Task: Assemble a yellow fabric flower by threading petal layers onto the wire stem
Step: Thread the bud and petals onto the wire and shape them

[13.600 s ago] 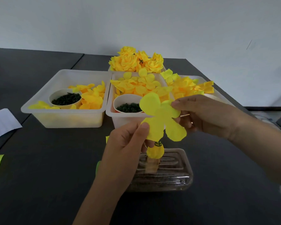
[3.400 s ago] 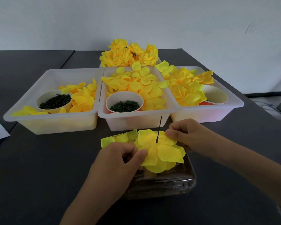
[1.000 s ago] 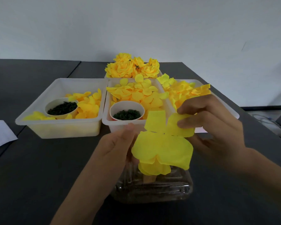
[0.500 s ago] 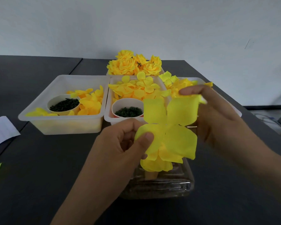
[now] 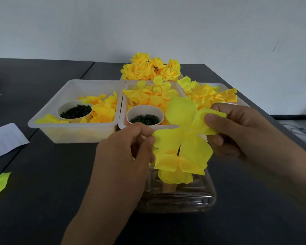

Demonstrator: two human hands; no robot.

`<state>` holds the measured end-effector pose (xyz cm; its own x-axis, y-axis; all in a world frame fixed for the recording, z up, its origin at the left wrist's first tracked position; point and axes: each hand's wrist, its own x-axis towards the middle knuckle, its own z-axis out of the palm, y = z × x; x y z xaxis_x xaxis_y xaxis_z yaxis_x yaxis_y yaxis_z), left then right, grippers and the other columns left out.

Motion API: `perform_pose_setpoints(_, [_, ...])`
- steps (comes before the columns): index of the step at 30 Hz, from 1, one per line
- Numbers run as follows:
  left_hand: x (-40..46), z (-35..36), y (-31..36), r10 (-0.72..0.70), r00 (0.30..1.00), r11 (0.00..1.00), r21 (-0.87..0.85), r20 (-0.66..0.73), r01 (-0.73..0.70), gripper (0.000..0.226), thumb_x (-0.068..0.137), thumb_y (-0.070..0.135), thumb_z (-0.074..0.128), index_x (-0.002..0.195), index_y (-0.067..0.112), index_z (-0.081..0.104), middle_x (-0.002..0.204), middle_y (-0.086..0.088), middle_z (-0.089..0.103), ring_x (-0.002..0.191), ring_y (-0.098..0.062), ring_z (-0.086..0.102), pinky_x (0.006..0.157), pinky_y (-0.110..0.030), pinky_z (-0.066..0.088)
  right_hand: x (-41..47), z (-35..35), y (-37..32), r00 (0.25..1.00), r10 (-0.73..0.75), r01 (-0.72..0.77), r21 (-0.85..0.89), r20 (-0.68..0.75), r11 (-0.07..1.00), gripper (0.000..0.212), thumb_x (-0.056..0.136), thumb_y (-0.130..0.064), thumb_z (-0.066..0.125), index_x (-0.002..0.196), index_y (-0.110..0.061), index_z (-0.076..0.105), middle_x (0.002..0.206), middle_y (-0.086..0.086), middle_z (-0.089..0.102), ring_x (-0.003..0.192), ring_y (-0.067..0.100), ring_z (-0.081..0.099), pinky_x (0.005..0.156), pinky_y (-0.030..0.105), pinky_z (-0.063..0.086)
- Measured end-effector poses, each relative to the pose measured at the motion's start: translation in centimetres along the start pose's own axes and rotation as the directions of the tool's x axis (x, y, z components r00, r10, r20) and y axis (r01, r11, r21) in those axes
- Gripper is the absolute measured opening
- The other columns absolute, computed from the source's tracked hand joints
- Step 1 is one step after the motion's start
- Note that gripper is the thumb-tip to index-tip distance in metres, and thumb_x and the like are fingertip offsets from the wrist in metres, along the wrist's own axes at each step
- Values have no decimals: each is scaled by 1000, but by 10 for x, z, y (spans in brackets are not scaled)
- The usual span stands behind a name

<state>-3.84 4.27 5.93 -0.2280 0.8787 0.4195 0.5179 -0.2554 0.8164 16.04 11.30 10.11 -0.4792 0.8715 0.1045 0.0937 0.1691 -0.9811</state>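
The large petal layer (image 5: 184, 131) is held above the partly built flower (image 5: 175, 167), pinched at its left petal by the left hand (image 5: 125, 156) and at its right petal by the right hand (image 5: 237, 131). Compared with half a second ago, it has been lowered and tilted flatter, and the dark wire stem (image 5: 178, 150) tip is now seen against its lower petal. The clear container (image 5: 193, 195) remains on the counter (image 5: 42, 200).

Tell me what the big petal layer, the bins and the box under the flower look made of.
Petal layer: thin matte fabric, judging by its soft curl. Bins: translucent whitish plastic with a dull sheen. Box: clear glossy plastic, ribbed, with glints.
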Motion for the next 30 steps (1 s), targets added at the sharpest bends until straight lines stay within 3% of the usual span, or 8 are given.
perform_pose_setpoints(5, [0,-1,-2,12,999,997,-76,30,-10,35,101,38,36,80,30,64,68,8,65,56,-11,57,51,-20,44,1,-5,4,998,53,-54,72,17,996,28,83,-30,59,64,-12,51,57,6,42,39,10,29,40,20,27])
perform_pose_setpoints(10, [-2,-1,2,-50,993,984,-165,111,68,34,83,66,49,83,34,63,73,12,66,64,-2,61,54,-16,45,1,-6,5,990,108,-125,203,92,971,24,80,-31,62,65,-14,54,58,3,42,37,7,28,40,17,31])
perform_pose_setpoints(12, [-3,2,6,-72,990,958,-268,118,101,26,81,58,60,86,33,64,71,7,70,65,-4,65,52,-17,47,1,-4,6,987,119,-142,225,112,964,24,81,-30,61,64,-15,54,57,2,41,37,7,28,39,17,31])
perform_pose_setpoints(14, [-3,4,9,-80,993,921,-374,88,108,16,81,41,60,84,25,65,67,1,71,60,-8,68,48,-17,48,0,-2,7,985,125,-151,241,120,959,24,84,-28,59,64,-15,54,56,3,41,37,7,27,38,18,32])
perform_pose_setpoints(18, [-4,6,10,-98,995,900,-426,0,89,7,91,17,60,85,20,61,60,-3,69,49,-11,63,46,-20,47,-5,1,11,983,127,-158,262,134,952,26,86,-26,57,64,-14,53,55,2,42,37,7,27,39,18,32])
perform_pose_setpoints(26, [-6,7,11,-56,998,915,-402,-34,38,9,93,17,56,96,24,61,60,-2,68,50,-9,62,47,-17,46,-16,9,21,987,127,-151,277,103,949,30,84,-32,57,62,-12,52,52,0,45,38,10,27,40,18,31])
perform_pose_setpoints(30, [-8,7,8,2,999,944,-328,-40,-15,9,94,28,60,102,31,64,65,5,66,59,-8,66,51,-15,48,-20,12,26,991,113,-128,254,75,959,32,87,-32,54,63,-10,53,56,8,43,41,14,27,41,21,31])
